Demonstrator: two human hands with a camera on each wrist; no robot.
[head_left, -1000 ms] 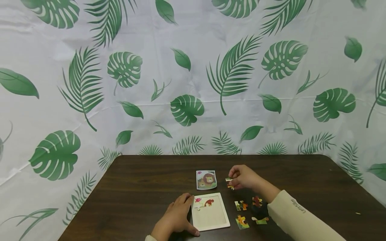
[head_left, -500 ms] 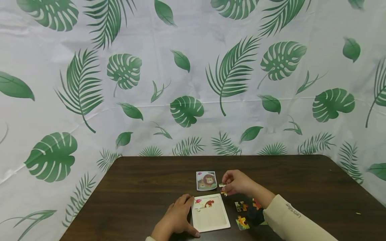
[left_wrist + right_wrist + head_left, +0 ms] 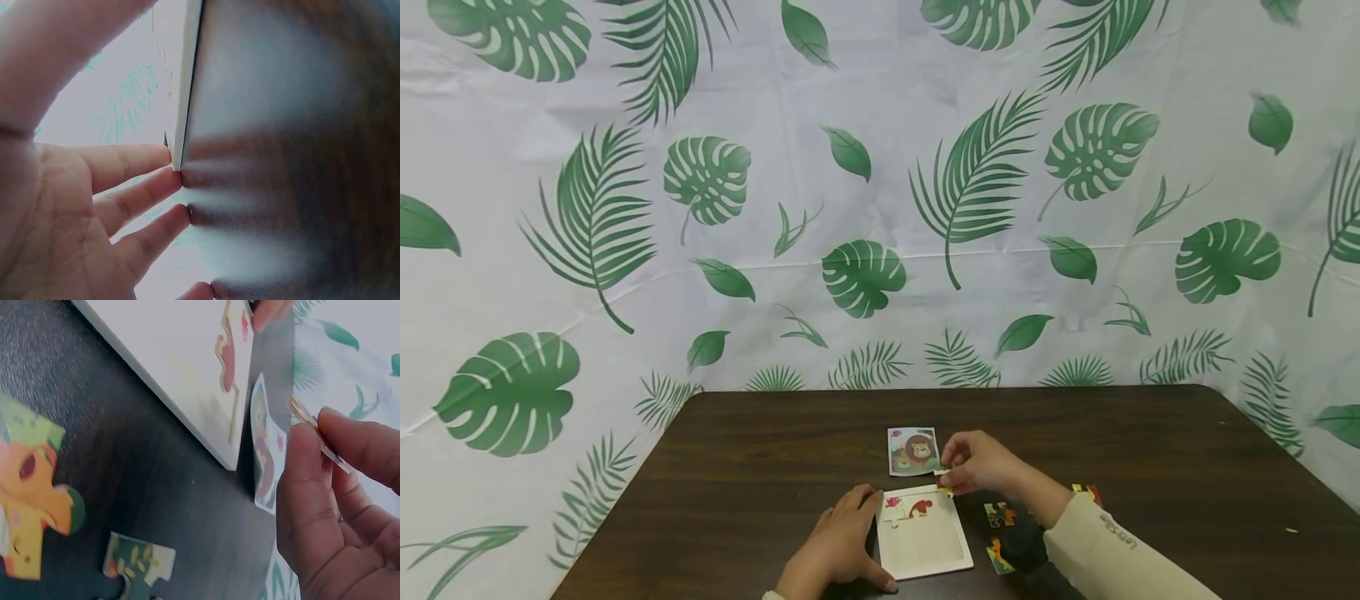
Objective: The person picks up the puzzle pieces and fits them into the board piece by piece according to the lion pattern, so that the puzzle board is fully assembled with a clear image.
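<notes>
My left hand (image 3: 842,533) rests along the left side of a pale wooden puzzle board (image 3: 925,546), its thumb by the near left corner. In the left wrist view the fairly straight fingertips touch the table and the board's edge (image 3: 185,94). At the board's upper left, joined jigsaw pieces (image 3: 904,507) show a pink flower and a brown-red shape. Just above the board's far right corner, my right hand (image 3: 983,463) pinches a jigsaw piece (image 3: 945,488) between thumb and fingers. The right wrist view shows that piece (image 3: 337,460) edge-on, its printed face mostly hidden.
A lion picture card (image 3: 913,452) lies behind the board. Right of it are loose jigsaw pieces (image 3: 999,514), partly hidden by the right wrist and its dark camera (image 3: 1025,546). The dark wooden table (image 3: 760,450) meets a leaf-print cloth (image 3: 865,167) at the back.
My right hand has moved left and slightly nearer with the pinched jigsaw piece, from beside the picture card to the board's far right corner. The left hand stays at the board.
</notes>
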